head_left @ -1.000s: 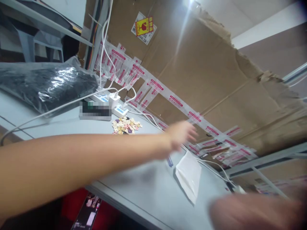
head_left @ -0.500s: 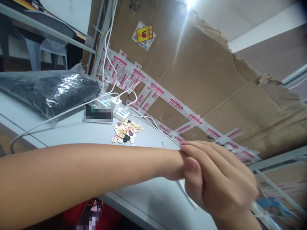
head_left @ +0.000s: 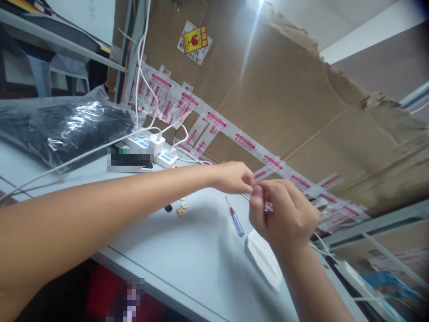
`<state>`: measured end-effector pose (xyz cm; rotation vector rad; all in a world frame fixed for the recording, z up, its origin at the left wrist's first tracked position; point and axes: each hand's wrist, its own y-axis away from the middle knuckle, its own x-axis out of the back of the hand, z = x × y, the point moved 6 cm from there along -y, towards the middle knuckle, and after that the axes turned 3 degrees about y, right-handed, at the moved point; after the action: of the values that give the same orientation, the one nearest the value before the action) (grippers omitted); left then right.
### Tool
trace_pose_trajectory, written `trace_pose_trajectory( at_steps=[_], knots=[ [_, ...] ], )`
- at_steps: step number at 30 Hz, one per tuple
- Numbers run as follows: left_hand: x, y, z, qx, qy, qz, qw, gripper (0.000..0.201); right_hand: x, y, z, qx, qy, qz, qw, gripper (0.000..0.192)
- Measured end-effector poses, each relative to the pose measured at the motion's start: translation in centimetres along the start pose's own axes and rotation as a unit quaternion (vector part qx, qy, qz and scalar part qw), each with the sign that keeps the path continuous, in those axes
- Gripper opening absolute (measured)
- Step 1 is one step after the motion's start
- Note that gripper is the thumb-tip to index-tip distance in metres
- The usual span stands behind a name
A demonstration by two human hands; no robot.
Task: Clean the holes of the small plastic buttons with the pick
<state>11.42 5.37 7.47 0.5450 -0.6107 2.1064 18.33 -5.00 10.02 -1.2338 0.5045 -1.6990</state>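
Note:
My left hand (head_left: 233, 175) is raised above the table with its fingers curled, the arm reaching across from the left. Close against its fingertips is my right hand (head_left: 284, 212), closed, thumb pressed to the curled fingers. Whatever either hand may hold is hidden. Below them a screwdriver (head_left: 236, 222) with a clear purplish handle and red collar lies on the table (head_left: 187, 259). A white faceted object (head_left: 263, 259) sits beside my right wrist. Several small buttons show under my left forearm, among them a yellow button (head_left: 180, 211) and a black button (head_left: 168, 208).
A power strip (head_left: 166, 158) with white cables stands at the back, beside a blurred-out device (head_left: 130, 162). A plastic-wrapped dark bundle (head_left: 67, 127) lies at the left. Cardboard (head_left: 254, 89) with strips of tape walls off the back.
My right hand has moved off my left wrist, up and leftward. My left hand, hidden before, now shows. The screwdriver and white object have come into clear view, while my forearm covers most buttons.

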Motion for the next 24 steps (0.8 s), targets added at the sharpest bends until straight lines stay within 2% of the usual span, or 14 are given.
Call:
trace_pose_trajectory(
  at_steps=[1,2,4,5,7,9,13,22,24],
  knots=[
    [1.0,0.2,-1.2,0.028,-0.033,0.007,0.999,0.016,-1.6,0.6,0.9,-0.047,0.01,-0.061,0.997,0.023],
    [1.7,0.5,-2.3,0.053,-0.062,0.0,0.997,0.016,-3.5,1.6,1.8,-0.095,0.019,-0.149,0.984,0.026],
    [2.5,1.7,-4.0,0.104,-0.122,-0.037,0.986,0.014,-7.3,4.1,2.9,-0.163,0.043,-0.334,0.928,0.03],
    [2.6,2.5,-4.6,0.136,-0.182,-0.067,0.972,0.015,-8.7,5.4,3.2,-0.181,0.048,-0.405,0.895,0.034],
    [2.8,3.9,-5.1,0.201,-0.283,-0.1,0.932,0.022,-10.7,7.2,3.1,-0.195,0.046,-0.483,0.852,0.039],
    [2.7,4.9,-4.8,0.251,-0.337,-0.127,0.899,0.027,-11.7,8.0,2.8,-0.197,0.043,-0.503,0.84,0.036],
    [1.6,5.5,-4.3,0.311,-0.363,-0.169,0.862,0.022,-12.7,8.4,2.2,-0.191,0.054,-0.504,0.84,0.029],
    [0.7,4.8,-4.7,0.291,-0.341,-0.162,0.879,0.007,-12.9,8.7,2.3,-0.184,0.044,-0.494,0.848,0.028],
    [0.5,4.6,-4.9,0.28,-0.33,-0.157,0.888,0.01,-12.8,8.7,2.3,-0.184,0.038,-0.493,0.85,0.028]
  ],
)
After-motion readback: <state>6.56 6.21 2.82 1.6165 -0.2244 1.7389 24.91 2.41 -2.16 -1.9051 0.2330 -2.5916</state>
